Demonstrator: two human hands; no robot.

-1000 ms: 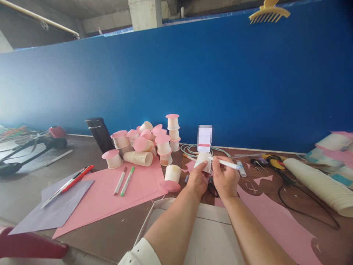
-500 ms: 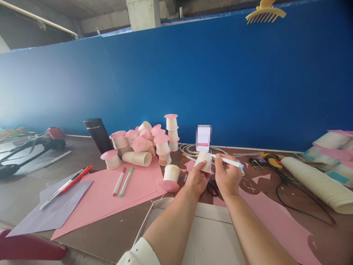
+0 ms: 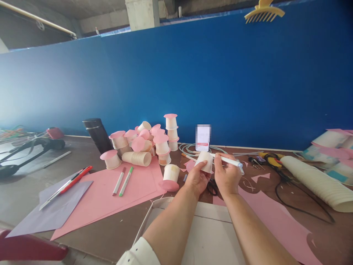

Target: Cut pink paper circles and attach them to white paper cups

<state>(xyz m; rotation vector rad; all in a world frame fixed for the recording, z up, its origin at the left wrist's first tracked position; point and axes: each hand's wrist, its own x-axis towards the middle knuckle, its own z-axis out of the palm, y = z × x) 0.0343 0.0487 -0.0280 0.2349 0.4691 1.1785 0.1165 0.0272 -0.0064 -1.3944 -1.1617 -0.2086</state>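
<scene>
A white paper cup [image 3: 204,160] is gripped in my left hand [image 3: 198,179], thumb across its side. My right hand [image 3: 227,175] is closed around a white marker [image 3: 229,161], its tip against or very close to the cup's upper right side. Just behind the cup stands a lit phone [image 3: 203,139], its screen partly blurred. To the left of my left hand, a paper cup [image 3: 171,171] rests on a pink paper disc [image 3: 169,185]. Farther left, several cups with pink discs [image 3: 161,144] are piled and stacked.
Pink sheets [image 3: 110,206] lie at left with two markers [image 3: 126,182]; a red utility knife [image 3: 75,179] sits on grey-purple paper [image 3: 55,213]. A black flask [image 3: 97,135] stands behind. At right are nested cups [image 3: 317,184], a black cable [image 3: 300,206] and cut pink paper [image 3: 275,213].
The view has shifted very slightly. My hands keep almost the same pose, with the cup and marker still held together.
</scene>
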